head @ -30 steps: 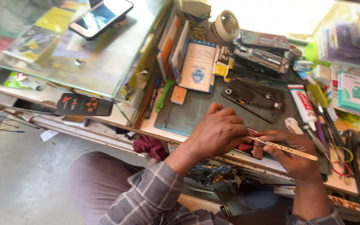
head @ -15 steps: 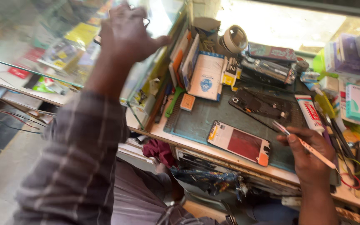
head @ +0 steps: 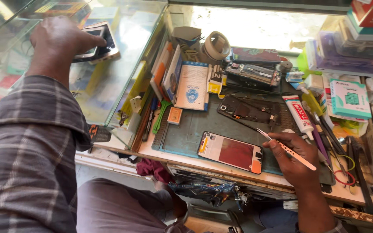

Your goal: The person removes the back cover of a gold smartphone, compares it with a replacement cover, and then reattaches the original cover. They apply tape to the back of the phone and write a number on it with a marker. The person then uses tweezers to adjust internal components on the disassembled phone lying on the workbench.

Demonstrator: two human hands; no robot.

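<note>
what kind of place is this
Most likely a phone repair counter: a detached phone screen lies on a work mat, an opened phone body behind it, and tweezers in the right hand.

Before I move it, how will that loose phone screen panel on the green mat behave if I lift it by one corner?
The phone screen panel looks thin and flat, so probably light but likely to flex. Its glossy face suggests slippery and fragile. It lies flat on the mat, so the fingers would likely need to pry an edge first.
</note>
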